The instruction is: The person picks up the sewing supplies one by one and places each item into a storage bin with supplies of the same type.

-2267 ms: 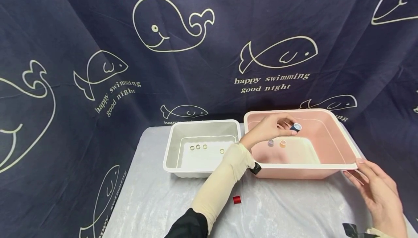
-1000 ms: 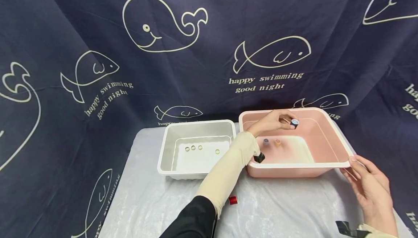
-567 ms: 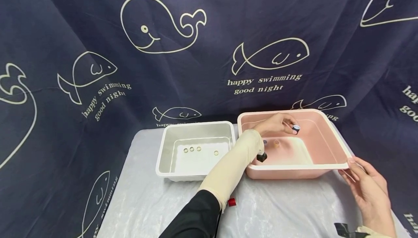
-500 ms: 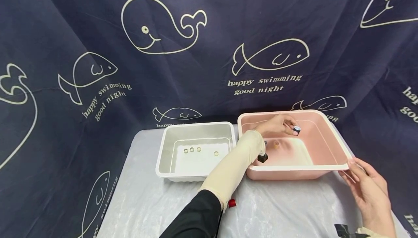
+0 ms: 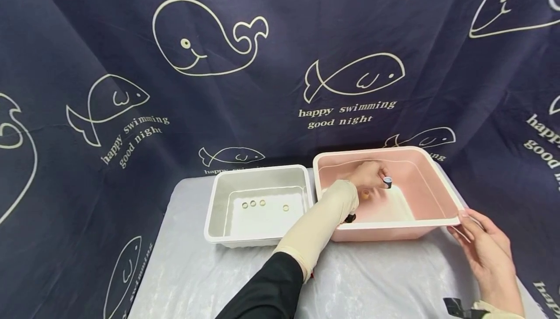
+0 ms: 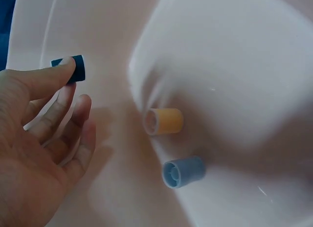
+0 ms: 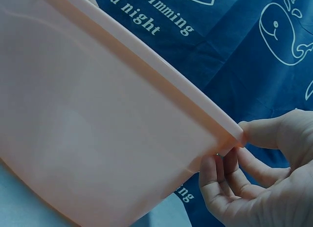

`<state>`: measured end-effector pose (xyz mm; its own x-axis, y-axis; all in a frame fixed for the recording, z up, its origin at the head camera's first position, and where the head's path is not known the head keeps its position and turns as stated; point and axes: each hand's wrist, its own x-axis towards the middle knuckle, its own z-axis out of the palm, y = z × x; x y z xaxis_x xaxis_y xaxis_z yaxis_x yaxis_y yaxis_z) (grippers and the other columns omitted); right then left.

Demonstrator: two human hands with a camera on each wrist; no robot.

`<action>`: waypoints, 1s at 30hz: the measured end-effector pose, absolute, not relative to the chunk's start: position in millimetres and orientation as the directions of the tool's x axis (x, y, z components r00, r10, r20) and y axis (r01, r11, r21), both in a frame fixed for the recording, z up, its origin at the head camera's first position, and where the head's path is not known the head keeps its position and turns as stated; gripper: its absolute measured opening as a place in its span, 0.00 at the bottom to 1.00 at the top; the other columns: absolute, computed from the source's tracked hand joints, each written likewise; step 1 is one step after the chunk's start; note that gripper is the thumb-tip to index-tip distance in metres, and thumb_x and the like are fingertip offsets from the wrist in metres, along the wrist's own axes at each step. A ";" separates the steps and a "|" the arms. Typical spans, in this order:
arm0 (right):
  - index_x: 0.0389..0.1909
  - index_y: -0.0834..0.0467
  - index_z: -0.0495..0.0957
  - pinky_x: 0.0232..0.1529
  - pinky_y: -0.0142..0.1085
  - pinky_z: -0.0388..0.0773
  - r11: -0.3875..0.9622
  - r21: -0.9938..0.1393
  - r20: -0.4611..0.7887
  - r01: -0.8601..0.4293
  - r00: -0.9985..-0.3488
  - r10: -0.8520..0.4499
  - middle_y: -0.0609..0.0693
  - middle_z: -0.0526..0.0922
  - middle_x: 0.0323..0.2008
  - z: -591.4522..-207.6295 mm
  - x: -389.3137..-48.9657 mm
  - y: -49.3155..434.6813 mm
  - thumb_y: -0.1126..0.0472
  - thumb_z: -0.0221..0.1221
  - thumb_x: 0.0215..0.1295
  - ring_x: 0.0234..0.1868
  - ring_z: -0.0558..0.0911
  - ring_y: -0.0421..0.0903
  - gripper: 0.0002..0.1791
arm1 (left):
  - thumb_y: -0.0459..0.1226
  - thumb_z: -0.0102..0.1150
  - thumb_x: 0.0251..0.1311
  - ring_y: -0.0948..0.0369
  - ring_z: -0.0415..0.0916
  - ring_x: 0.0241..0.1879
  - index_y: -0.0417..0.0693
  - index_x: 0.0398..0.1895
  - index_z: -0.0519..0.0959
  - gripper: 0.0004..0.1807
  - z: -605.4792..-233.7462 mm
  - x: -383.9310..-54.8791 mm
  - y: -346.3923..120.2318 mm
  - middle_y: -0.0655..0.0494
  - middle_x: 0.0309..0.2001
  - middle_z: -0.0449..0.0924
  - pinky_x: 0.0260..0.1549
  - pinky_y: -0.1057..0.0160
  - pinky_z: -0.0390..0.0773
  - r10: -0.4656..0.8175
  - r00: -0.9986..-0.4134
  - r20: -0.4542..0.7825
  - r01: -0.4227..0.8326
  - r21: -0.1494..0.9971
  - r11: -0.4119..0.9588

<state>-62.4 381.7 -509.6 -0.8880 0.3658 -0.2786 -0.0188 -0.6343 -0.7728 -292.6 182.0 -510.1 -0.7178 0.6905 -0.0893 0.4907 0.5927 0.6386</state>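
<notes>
My left hand (image 5: 369,175) reaches down inside the pink basin (image 5: 393,234) and pinches a dark navy thread spool (image 5: 387,182) between thumb and fingertips. In the left wrist view the navy spool (image 6: 71,69) shows pale rims, and the lower fingers are spread. Below it on the basin floor lie an orange-yellow spool (image 6: 168,121) and a light blue spool (image 6: 188,170). The blue one is hidden by my arm in the head view. My right hand (image 5: 490,253) grips the basin's near right corner, thumb on the rim (image 7: 195,97) and fingers curled beneath.
Left of the pink basin stands a white bin (image 5: 253,237) with several small pale rings (image 5: 262,203) on its floor. A red spool (image 5: 312,275) on the grey cloth-covered table (image 5: 175,260) is mostly hidden behind my left sleeve. A dark curtain (image 5: 280,105) hangs behind.
My left hand has gone deeper into the pink basin with the navy spool. My sleeve now covers most of the red spool. The right hand keeps its hold on the corner.
</notes>
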 end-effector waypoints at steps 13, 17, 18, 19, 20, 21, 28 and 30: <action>0.41 0.53 0.89 0.35 0.34 0.89 -0.627 -0.779 -0.291 -0.005 -0.883 0.369 0.45 0.90 0.35 -507.9 -61.6 381.0 0.73 0.58 0.73 0.37 0.90 0.40 0.15 | 0.42 0.77 0.58 0.71 0.75 0.26 0.63 0.46 0.81 0.16 -529.5 -296.3 191.4 0.72 0.38 0.81 0.26 0.73 0.73 0.661 -0.725 -0.195 0.558 0.396 0.729; 0.42 0.53 0.88 0.35 0.34 0.89 -0.614 -0.789 -0.285 -0.005 -0.883 0.373 0.45 0.90 0.36 -508.3 -61.3 380.6 0.73 0.59 0.73 0.37 0.90 0.40 0.13 | 0.42 0.76 0.58 0.70 0.78 0.24 0.65 0.45 0.82 0.14 -529.7 -294.3 190.6 0.74 0.35 0.83 0.24 0.71 0.74 0.645 -0.731 -0.224 0.542 0.385 0.747; 0.42 0.53 0.88 0.35 0.34 0.89 -0.614 -0.789 -0.283 -0.005 -0.885 0.371 0.45 0.90 0.36 -508.4 -61.3 380.4 0.73 0.59 0.73 0.37 0.90 0.40 0.13 | 0.42 0.75 0.59 0.70 0.79 0.23 0.64 0.44 0.82 0.13 -530.0 -293.8 190.6 0.75 0.34 0.83 0.23 0.71 0.75 0.643 -0.727 -0.241 0.534 0.391 0.750; 0.42 0.53 0.88 0.35 0.34 0.89 -0.615 -0.789 -0.281 -0.005 -0.887 0.367 0.45 0.90 0.36 -508.6 -61.3 380.3 0.72 0.59 0.73 0.37 0.90 0.40 0.13 | 0.42 0.75 0.59 0.69 0.79 0.22 0.65 0.43 0.82 0.12 -530.1 -293.3 190.7 0.74 0.32 0.83 0.22 0.70 0.75 0.638 -0.726 -0.257 0.525 0.391 0.756; 0.42 0.54 0.88 0.36 0.34 0.89 -0.617 -0.787 -0.277 -0.007 -0.890 0.363 0.46 0.90 0.36 -508.8 -61.3 380.1 0.73 0.58 0.73 0.37 0.90 0.40 0.13 | 0.42 0.76 0.59 0.69 0.79 0.23 0.65 0.41 0.82 0.12 -530.4 -292.7 190.6 0.74 0.31 0.83 0.23 0.70 0.75 0.632 -0.728 -0.266 0.519 0.388 0.761; 0.42 0.54 0.88 0.36 0.34 0.89 -0.620 -0.785 -0.274 -0.009 -0.892 0.359 0.46 0.90 0.36 -509.0 -61.3 380.1 0.73 0.58 0.73 0.37 0.90 0.40 0.14 | 0.43 0.76 0.58 0.70 0.79 0.24 0.65 0.40 0.82 0.11 -530.8 -291.9 190.5 0.74 0.30 0.83 0.24 0.70 0.74 0.628 -0.728 -0.275 0.516 0.382 0.766; 0.42 0.54 0.89 0.36 0.34 0.89 -0.632 -0.774 -0.261 -0.019 -0.901 0.346 0.47 0.90 0.36 -509.6 -60.1 380.4 0.74 0.56 0.74 0.37 0.91 0.42 0.15 | 0.44 0.79 0.55 0.70 0.75 0.31 0.64 0.37 0.82 0.12 -529.1 -286.9 189.1 0.73 0.32 0.81 0.32 0.71 0.72 0.640 -0.721 -0.265 0.557 0.328 0.763; 0.42 0.54 0.89 0.36 0.34 0.89 -0.634 -0.773 -0.261 -0.017 -0.902 0.343 0.47 0.91 0.36 -508.7 -59.8 380.6 0.73 0.56 0.74 0.37 0.91 0.42 0.16 | 0.43 0.79 0.55 0.69 0.74 0.33 0.63 0.38 0.83 0.12 -526.9 -285.5 188.0 0.72 0.34 0.81 0.34 0.72 0.72 0.656 -0.707 -0.265 0.580 0.314 0.752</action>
<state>-59.8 380.6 -508.7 -0.9022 0.3432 -0.2613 -0.0171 -0.6336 -0.7734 -285.5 188.0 -526.9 -0.7068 0.6558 -0.2652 0.5798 0.7518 0.3141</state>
